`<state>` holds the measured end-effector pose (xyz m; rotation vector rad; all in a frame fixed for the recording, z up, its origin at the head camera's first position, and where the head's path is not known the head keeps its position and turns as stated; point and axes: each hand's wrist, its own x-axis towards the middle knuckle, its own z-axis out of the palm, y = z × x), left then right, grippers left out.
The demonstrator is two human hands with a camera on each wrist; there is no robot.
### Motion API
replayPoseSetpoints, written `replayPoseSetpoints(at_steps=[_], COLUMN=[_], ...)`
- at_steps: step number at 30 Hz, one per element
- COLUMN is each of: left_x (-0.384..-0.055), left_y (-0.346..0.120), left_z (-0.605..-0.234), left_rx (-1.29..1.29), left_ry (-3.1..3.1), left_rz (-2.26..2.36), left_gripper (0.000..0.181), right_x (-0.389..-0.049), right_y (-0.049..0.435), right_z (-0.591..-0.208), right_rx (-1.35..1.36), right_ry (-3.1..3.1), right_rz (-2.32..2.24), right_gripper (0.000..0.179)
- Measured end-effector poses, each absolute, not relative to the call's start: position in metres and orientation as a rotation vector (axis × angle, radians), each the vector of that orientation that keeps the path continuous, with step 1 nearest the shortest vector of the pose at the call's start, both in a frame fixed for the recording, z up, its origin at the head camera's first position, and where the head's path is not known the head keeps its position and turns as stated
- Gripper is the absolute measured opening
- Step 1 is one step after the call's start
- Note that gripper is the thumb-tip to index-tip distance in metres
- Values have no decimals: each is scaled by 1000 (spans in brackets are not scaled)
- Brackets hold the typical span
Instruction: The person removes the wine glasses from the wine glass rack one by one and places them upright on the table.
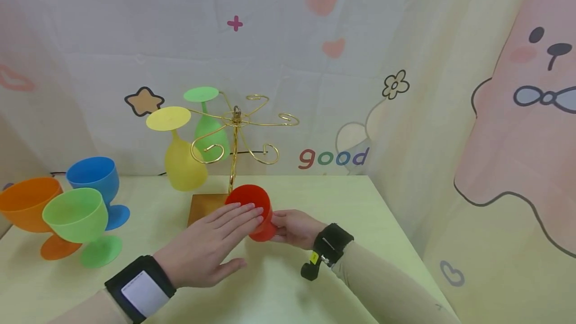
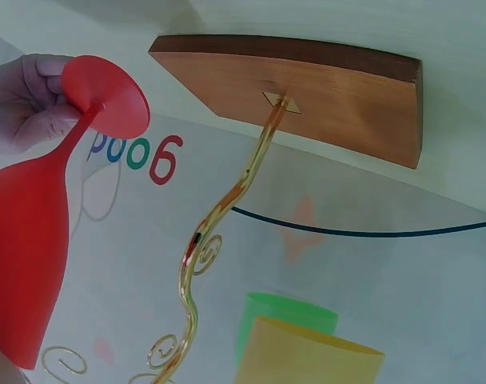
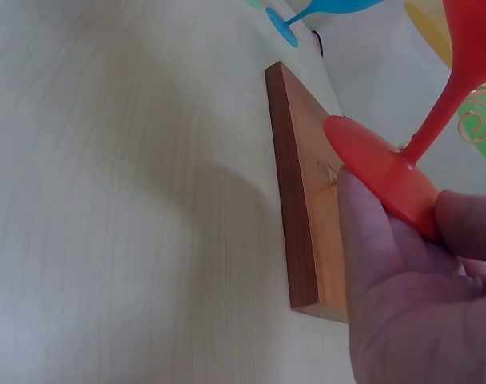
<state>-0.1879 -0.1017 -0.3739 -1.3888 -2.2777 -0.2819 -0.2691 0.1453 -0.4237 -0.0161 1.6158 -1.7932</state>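
A red plastic goblet (image 1: 250, 195) is off the table in front of a gold wine glass rack (image 1: 235, 159), its bowl tilted up toward the head camera. My right hand (image 1: 297, 226) pinches the edge of its round foot (image 3: 387, 172) between thumb and fingers. Fingers straight and side by side, my left hand (image 1: 209, 249) lies across the near side of the bowl, its thumb held apart. Bowl and stem (image 2: 81, 128) show well in the left wrist view. From the rack's curled arms a yellow goblet (image 1: 183, 164) and a green goblet (image 1: 211, 131) hang upside down.
On the table's left stand upright goblets: orange (image 1: 29, 204), blue (image 1: 94, 174) and light green (image 1: 76, 216). The rack's wooden base (image 2: 331, 108) sits just behind the hands, with more gold arms (image 1: 265, 151) spreading above. A printed curtain (image 1: 270, 64) closes off the back.
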Motion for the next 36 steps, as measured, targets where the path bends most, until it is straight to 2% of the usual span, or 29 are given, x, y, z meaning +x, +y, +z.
replayPoseSetpoints(at_steps=[7,10,16,20,27,31,36], left_x=[-188,-188,-189,-189,-186,-181,-165], left_y=[-101,-102,-103,-107,-123,-139,-175], left_z=[-372,-370,-370,-370,-376,-379,-385], left_rx=[-1312,-1279,-1237,-1216,-1153,-1053,-866], left_ry=[-2333,-2373,-2416,-2433,-2517,-2640,-2834], left_rz=[-261,-229,-246,-248,-241,-227,-264], left_gripper=[35,28,30,32,35,41,33], right_x=[-266,-266,-265,-268,-272,-272,-275], right_y=[139,138,136,136,142,146,155], right_z=[-421,-422,-424,-423,-414,-410,-410], right_rx=[-55,-62,-58,-139,-447,-495,-553], right_ry=[1553,1547,1592,1933,2818,2969,3054], right_rz=[-1772,-1762,-1752,-1671,-982,-738,-616], right_gripper=[41,41,40,45,57,67,72])
